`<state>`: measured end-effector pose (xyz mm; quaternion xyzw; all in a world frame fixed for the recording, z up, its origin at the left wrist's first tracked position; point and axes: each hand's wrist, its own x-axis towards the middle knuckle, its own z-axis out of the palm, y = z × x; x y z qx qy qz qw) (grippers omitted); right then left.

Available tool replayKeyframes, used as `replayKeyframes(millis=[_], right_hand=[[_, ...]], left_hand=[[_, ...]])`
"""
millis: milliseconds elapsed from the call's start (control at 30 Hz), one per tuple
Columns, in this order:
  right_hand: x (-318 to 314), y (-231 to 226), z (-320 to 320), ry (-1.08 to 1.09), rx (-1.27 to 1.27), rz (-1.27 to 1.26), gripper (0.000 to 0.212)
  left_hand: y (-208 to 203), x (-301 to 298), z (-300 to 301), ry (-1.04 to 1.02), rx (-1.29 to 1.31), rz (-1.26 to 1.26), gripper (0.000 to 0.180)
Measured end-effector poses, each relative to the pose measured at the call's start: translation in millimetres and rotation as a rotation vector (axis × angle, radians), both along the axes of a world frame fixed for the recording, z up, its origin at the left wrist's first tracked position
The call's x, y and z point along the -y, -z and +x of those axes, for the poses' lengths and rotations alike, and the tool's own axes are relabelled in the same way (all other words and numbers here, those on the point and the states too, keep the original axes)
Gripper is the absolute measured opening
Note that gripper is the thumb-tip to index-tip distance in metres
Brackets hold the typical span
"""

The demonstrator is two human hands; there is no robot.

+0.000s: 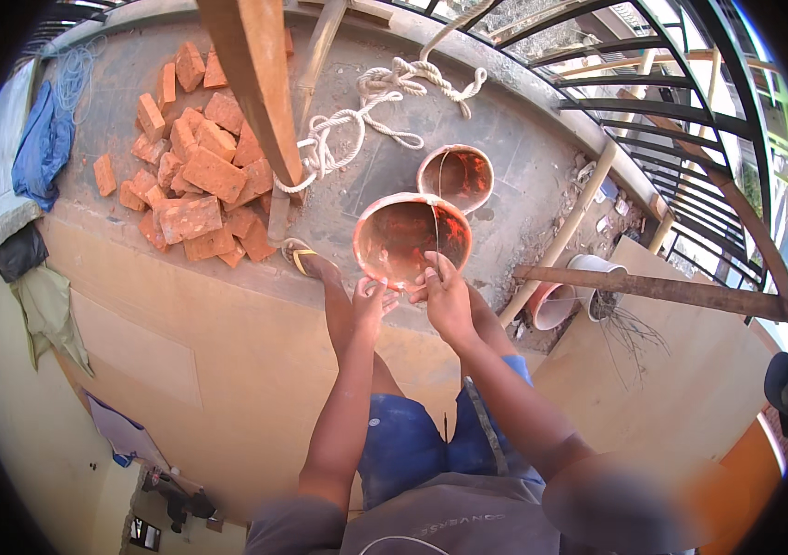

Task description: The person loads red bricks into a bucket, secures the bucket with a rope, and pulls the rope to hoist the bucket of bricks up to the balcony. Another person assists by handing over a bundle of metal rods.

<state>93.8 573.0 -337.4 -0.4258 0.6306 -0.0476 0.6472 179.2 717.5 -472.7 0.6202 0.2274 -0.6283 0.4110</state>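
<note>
An orange-stained bucket (392,242) hangs in front of my legs, its open mouth facing up toward me. My left hand (373,299) pinches the near side of its rim. On the same side, a little to the right, my right hand (446,294) is closed at the rim, beside the thin wire handle that crosses the mouth. No bricks show inside; reddish dust coats the walls. Just beyond it a second, similar bucket (455,176) stands on the grey floor, partly overlapped by the first.
A heap of red bricks (215,174) lies to the left. Thick white rope (357,116) is tangled beyond the buckets. A wooden post (260,83) rises between them. More buckets (551,305) lie at right near a wooden beam (662,289) and black railing (653,111).
</note>
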Motion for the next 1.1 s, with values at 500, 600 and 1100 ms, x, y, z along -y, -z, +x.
replayKeyframes(millis=[500,600,1100], right_hand=[[161,90,-143,-0.257,-0.324,-0.518,0.042],[186,106,-160,-0.155,-0.455,-0.611,0.039],[311,-59,-82,0.093,0.120,-0.723,0.032]], left_hand=[[63,133,-110,0.277,0.293,0.180,0.061],[51,148,-69,0.312,0.414,0.130,0.055],[-114,528,80,0.859,1.318,-0.843,0.065]])
